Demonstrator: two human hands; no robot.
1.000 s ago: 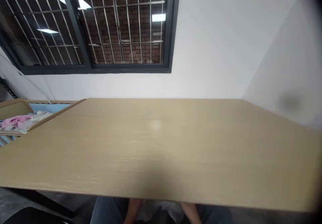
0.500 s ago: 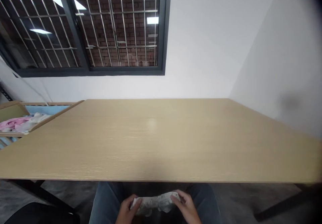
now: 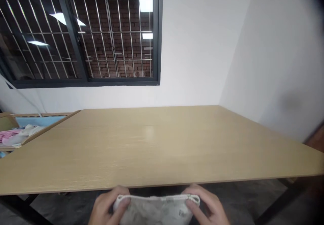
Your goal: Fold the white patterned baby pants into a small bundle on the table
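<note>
A pale cloth [image 3: 157, 211] with a faint grey print hangs between my hands, its upper edge pulled nearly straight just in front of the table's near edge. My left hand [image 3: 108, 206] pinches the upper left corner between thumb and fingers. At the opposite corner, my right hand [image 3: 207, 204] grips the cloth the same way, beside a small dark printed mark. The edge is folded over at both ends. The lower part of the cloth drops out of the picture.
The wooden table [image 3: 162, 144] reaches back to the white wall [image 3: 192, 49] under a barred window [image 3: 118, 81]. On the left stands a wooden-railed crib [image 3: 48, 129] with pink and white fabrics [image 3: 22, 134]. Dark table legs [image 3: 277, 201] show below.
Both hands have come up from over the lap and moved farther apart, bringing the cloth with them. The cloth looks larger and more spread. My view has tilted up slightly.
</note>
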